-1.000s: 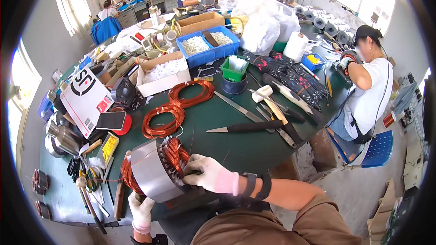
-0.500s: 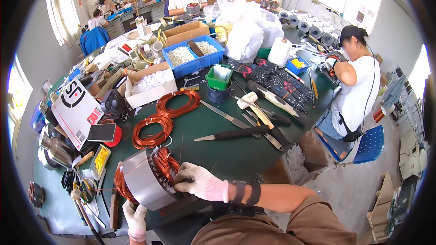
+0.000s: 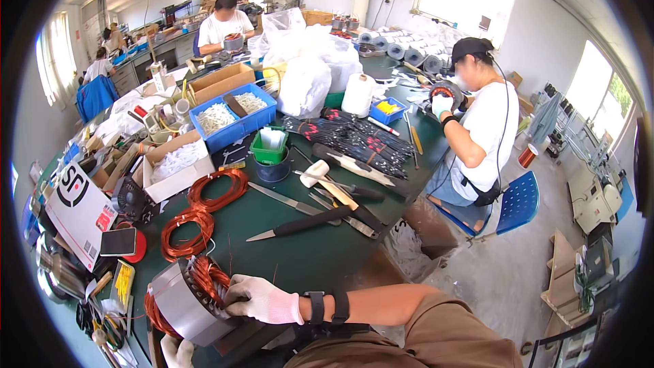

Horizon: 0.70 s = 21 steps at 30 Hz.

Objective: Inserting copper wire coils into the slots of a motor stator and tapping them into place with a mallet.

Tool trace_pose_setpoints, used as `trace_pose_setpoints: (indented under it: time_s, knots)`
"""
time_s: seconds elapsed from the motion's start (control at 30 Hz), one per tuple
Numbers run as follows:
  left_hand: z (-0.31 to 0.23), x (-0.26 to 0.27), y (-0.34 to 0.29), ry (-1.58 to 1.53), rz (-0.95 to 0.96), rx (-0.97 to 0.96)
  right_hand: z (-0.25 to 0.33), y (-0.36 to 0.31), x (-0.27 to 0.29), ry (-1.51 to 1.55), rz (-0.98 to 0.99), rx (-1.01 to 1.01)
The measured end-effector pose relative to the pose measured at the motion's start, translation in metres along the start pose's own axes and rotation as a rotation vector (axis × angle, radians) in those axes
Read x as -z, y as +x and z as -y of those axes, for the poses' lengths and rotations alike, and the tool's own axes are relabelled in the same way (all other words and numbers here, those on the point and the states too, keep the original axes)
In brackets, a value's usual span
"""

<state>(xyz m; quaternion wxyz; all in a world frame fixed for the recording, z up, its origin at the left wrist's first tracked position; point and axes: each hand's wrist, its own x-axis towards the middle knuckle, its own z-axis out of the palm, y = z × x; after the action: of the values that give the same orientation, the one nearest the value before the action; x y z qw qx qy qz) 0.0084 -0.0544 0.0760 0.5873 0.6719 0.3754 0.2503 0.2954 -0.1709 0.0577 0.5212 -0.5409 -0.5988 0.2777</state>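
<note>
A motor stator [image 3: 193,309], a grey metal cylinder with copper wire windings [image 3: 208,278] bulging from its ends, lies tilted on its side at the near table edge. My right hand [image 3: 262,300], in a white glove with a pink cuff, has its fingers curled in at the open end, against the windings and slots. The fingertips are partly hidden inside. From below, my left hand [image 3: 177,352], also gloved, holds the stator's lower edge; most of that hand is cut off by the frame. Just beyond lie two loose copper wire coils [image 3: 187,233] [image 3: 218,189].
On the green table [image 3: 272,269] lie a knife [image 3: 300,223], a mallet [image 3: 317,174], scissors-like tools and bundled black sleeves [image 3: 354,138]. Blue bins [image 3: 231,119] and a white carton [image 3: 178,165] stand behind. A co-worker [image 3: 477,123] sits at the right with another stator [image 3: 446,92].
My view has turned right, so the scene sits further left. My hands stay at the stator with little visible change. The co-worker at right now has a gloved hand raised at their stator.
</note>
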Motion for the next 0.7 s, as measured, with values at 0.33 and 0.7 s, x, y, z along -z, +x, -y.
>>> trace_pose_setpoints:
  time_s: [0.33,0.7]
  knots:
    - [-0.008,0.003,0.011,0.097,0.152,0.005,0.017,0.009,0.02,0.169,0.137,-0.316]
    - [0.012,-0.01,0.008,-0.021,0.055,-0.142,0.031,0.011,0.013,0.264,0.158,-0.467]
